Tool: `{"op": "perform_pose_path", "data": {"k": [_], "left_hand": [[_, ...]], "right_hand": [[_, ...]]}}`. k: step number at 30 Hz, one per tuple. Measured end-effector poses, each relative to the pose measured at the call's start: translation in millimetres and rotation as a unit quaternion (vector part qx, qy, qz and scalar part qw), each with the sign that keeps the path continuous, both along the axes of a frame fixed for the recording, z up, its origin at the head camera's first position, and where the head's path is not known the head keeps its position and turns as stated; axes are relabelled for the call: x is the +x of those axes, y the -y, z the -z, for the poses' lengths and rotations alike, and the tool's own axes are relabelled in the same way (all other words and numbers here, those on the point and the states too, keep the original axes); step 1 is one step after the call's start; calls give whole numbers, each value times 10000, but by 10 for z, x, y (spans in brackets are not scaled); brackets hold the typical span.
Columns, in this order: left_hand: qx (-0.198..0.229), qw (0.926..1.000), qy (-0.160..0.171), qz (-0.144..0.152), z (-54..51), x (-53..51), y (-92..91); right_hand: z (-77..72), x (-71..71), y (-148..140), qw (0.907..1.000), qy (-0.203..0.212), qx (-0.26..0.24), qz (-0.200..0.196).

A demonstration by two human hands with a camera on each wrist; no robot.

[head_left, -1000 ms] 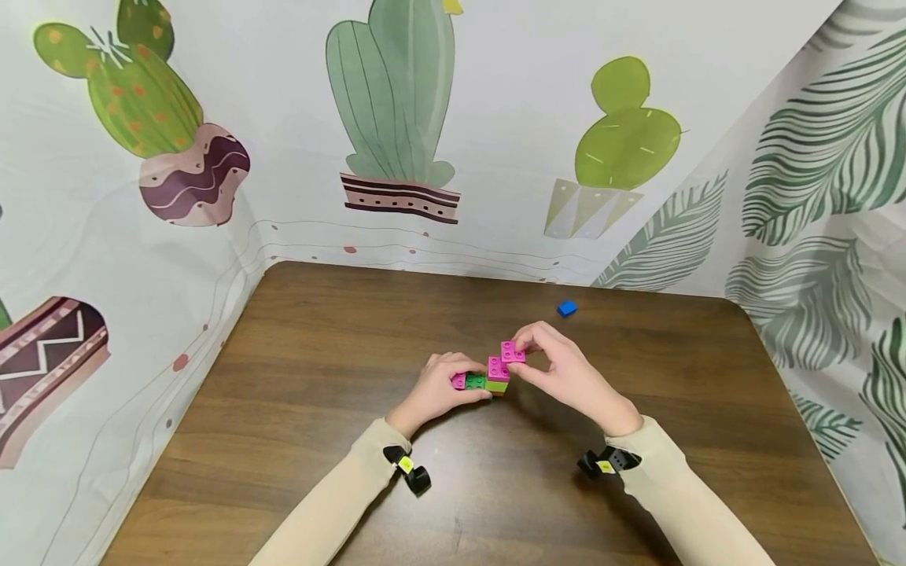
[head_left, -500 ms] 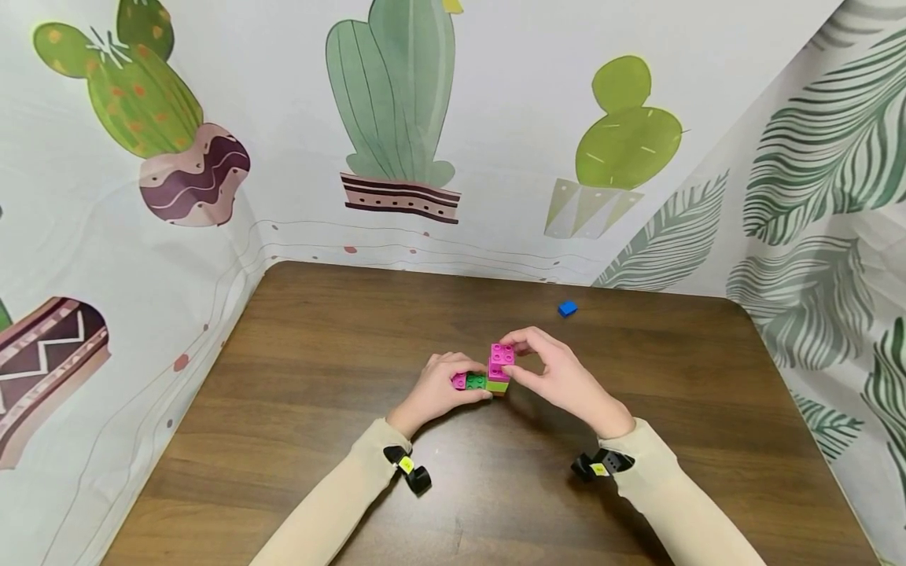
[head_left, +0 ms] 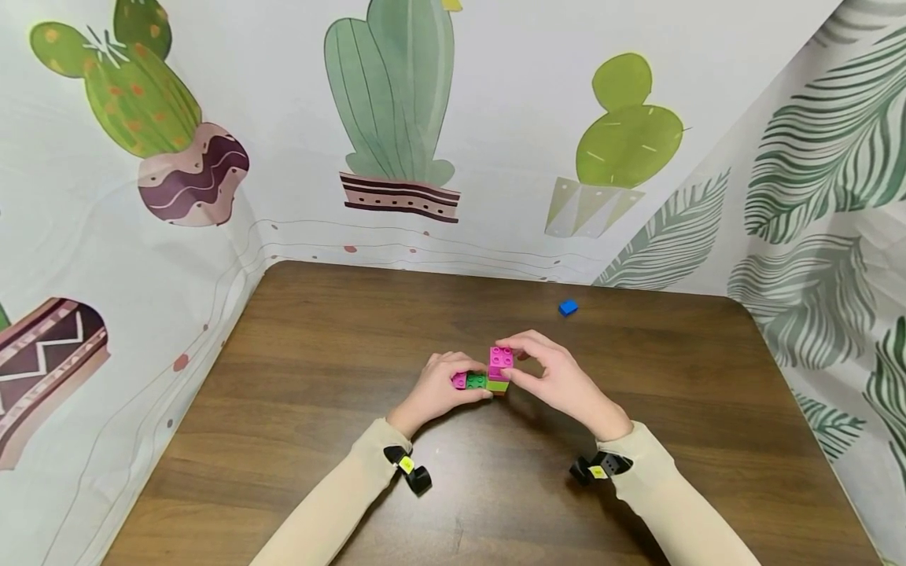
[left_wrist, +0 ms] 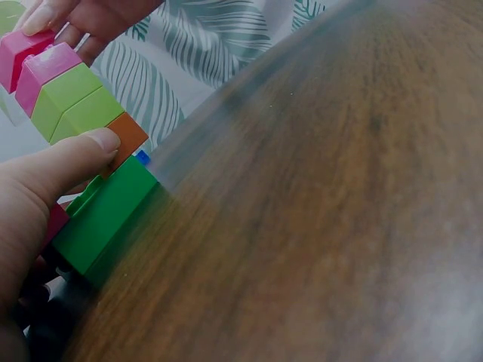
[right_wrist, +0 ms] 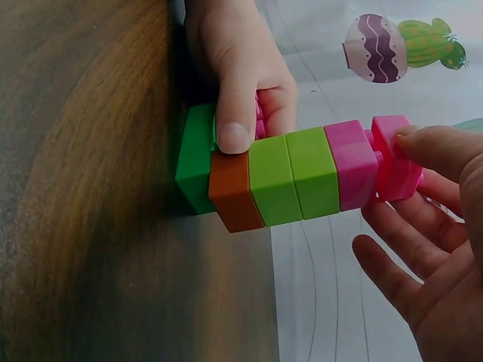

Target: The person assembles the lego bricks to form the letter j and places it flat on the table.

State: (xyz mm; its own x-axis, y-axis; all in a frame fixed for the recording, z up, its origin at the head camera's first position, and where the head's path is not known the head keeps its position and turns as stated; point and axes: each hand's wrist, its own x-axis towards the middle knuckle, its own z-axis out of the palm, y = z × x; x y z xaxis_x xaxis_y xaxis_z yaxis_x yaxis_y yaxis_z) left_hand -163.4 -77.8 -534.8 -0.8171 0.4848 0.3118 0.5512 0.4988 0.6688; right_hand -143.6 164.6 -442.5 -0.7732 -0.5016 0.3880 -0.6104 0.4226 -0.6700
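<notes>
A tower of toy building bricks stands on the table. From the bottom it has a long green brick (right_wrist: 195, 162), an orange-brown brick (right_wrist: 238, 190), two lime green bricks (right_wrist: 290, 177) and a pink brick (right_wrist: 353, 164). My left hand (head_left: 439, 389) grips the base, its thumb lying against the orange-brown brick. Partly behind that hand, another pink brick (head_left: 459, 381) sits on the green one. At the top, my right hand (head_left: 559, 377) pinches a further pink brick (right_wrist: 395, 157) between thumb and fingers. This brick is slightly tilted, and the studs below it show in a narrow gap.
A single blue brick (head_left: 569, 307) lies toward the back of the brown wooden table (head_left: 340, 314), beyond the right hand. Behind the table hangs a white cloth (head_left: 495, 118) printed with cacti and leaves.
My right hand has moved the pink brick left and slightly down, from beside the tower's top to right over it. The left hand has stayed put on the base.
</notes>
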Motion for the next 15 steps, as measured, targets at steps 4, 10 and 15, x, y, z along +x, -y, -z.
{"op": "perform_pose_path", "data": {"k": [4,10,15], "left_hand": [[-12,10000,60,4,0,-2,-1],[-11,10000,-1,5,13,-3,1],[21,10000,-25,14,4,6,3]], "right_hand": [[7,2,-11,10000,-17,14,-11],[13,7,-18,9999,-32,104,-2],[12,15,-15,9999,41,163,8]]}}
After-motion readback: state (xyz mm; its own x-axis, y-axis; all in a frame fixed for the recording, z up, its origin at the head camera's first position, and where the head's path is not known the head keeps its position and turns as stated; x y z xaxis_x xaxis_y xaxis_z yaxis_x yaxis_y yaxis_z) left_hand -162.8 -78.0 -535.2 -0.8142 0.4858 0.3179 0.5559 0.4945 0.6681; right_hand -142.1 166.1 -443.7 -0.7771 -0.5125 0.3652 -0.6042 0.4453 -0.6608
